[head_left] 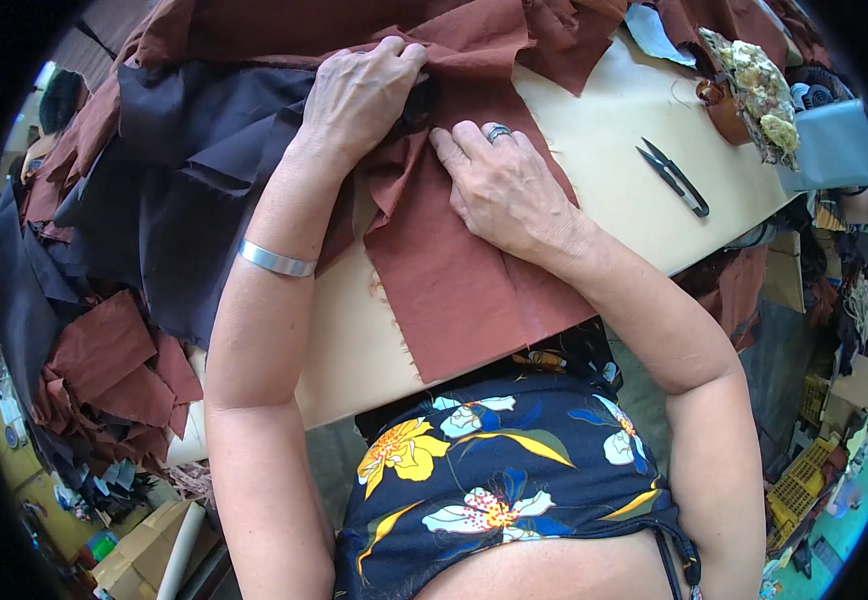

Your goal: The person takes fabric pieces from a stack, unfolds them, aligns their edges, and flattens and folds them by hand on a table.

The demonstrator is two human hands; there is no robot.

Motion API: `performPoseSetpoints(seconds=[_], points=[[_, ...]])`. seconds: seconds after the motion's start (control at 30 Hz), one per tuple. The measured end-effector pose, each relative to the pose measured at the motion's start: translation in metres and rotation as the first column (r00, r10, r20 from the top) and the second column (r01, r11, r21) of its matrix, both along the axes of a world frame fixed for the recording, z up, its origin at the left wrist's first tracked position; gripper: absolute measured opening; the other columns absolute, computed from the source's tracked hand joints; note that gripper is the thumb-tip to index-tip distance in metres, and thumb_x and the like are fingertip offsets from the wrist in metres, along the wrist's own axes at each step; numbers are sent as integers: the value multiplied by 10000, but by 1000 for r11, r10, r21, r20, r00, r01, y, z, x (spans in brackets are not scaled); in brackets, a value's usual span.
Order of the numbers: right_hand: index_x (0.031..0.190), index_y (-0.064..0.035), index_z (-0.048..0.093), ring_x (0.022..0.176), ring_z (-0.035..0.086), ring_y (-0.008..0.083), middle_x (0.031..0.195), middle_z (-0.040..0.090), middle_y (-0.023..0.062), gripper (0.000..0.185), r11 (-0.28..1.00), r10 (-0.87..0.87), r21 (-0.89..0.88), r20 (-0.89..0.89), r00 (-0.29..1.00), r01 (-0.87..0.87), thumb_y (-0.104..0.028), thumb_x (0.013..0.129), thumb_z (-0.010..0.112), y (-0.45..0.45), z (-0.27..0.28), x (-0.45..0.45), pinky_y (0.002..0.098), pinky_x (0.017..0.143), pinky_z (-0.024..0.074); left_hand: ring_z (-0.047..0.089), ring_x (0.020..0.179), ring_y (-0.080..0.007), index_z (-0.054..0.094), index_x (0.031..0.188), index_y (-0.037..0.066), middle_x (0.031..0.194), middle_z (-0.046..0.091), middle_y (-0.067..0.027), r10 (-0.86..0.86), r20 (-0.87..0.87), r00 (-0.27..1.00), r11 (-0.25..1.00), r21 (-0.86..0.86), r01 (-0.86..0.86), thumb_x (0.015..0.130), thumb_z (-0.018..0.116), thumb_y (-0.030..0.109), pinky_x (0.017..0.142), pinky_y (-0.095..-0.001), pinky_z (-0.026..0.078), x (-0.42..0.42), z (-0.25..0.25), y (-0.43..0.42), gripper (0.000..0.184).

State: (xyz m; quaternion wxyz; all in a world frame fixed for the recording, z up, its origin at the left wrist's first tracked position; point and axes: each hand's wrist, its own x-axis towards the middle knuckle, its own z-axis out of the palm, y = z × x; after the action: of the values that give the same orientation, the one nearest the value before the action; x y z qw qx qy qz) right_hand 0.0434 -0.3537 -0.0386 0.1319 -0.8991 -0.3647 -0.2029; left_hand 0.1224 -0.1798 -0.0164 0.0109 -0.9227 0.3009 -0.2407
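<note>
My left hand [362, 95] is closed on the reddish-brown cloth [444, 290], at a fold near the top of the table; its fingertips are partly hidden. Lower and to the right, my right hand [509, 190], with a ring on one finger, has bent fingers closed at a crumpled fold of the same cloth. A flat length with frayed edges runs from under this hand down to the table's near edge. Dark, nearly black cloth [194, 150] lies bunched beside my left forearm.
Black thread snips [674, 178] lie on the cream tabletop [594, 130] at the right. Beyond them are a rough, crusty-looking piece [754, 95] and a grey-blue box [839, 145]. Brown scraps [109, 350] pile up at the left. Yellow crates [799, 490] stand below right.
</note>
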Motion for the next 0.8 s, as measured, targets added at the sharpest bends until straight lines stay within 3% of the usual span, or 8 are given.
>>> performPoseSetpoints(seconds=[0.17, 0.27, 0.47, 0.67, 0.8], points=[[1011, 42, 540, 764, 568, 253, 847, 520, 131, 311, 999, -49, -14, -58, 997, 48, -97, 733, 554, 5, 4, 2, 355, 641, 465, 618, 758, -284, 558, 952, 90, 885, 588, -91, -1, -9, 1000, 1000, 21, 1, 858, 544, 204, 675, -395, 485, 0, 3, -3, 148], [1197, 58, 488, 832, 562, 287, 935, 527, 156, 491, 995, -93, -60, -220, 971, 82, -106, 741, 563, 7, 12, 3, 367, 734, 490, 620, 754, -282, 554, 964, 92, 887, 588, -92, -4, -6, 1000, 1000, 21, 4, 867, 528, 193, 674, -392, 486, 1, 0, -2, 142], [1193, 59, 485, 823, 584, 316, 966, 538, 177, 481, 991, -132, -72, -323, 937, 115, -124, 754, 554, 10, 18, 9, 382, 722, 505, 620, 755, -281, 555, 975, 93, 888, 586, -94, -25, 9, 1000, 1000, 17, 25, 869, 523, 192, 671, -388, 488, 6, -4, 1, 149], [1187, 51, 489, 824, 600, 318, 938, 541, 179, 445, 992, -106, -91, -229, 968, 87, -96, 770, 540, 7, 12, 6, 395, 705, 515, 620, 762, -281, 561, 983, 93, 892, 589, -87, -9, -14, 1000, 1000, 27, 9, 864, 527, 193, 680, -391, 487, 8, -2, 1, 160], [1172, 58, 496, 808, 591, 305, 917, 530, 166, 408, 985, -168, -73, -255, 952, 154, -68, 784, 513, 14, 12, 10, 370, 691, 515, 635, 763, -276, 566, 975, 95, 887, 605, -85, -27, 5, 1000, 1000, 7, 27, 849, 506, 162, 658, -385, 503, 7, -5, 2, 155]])
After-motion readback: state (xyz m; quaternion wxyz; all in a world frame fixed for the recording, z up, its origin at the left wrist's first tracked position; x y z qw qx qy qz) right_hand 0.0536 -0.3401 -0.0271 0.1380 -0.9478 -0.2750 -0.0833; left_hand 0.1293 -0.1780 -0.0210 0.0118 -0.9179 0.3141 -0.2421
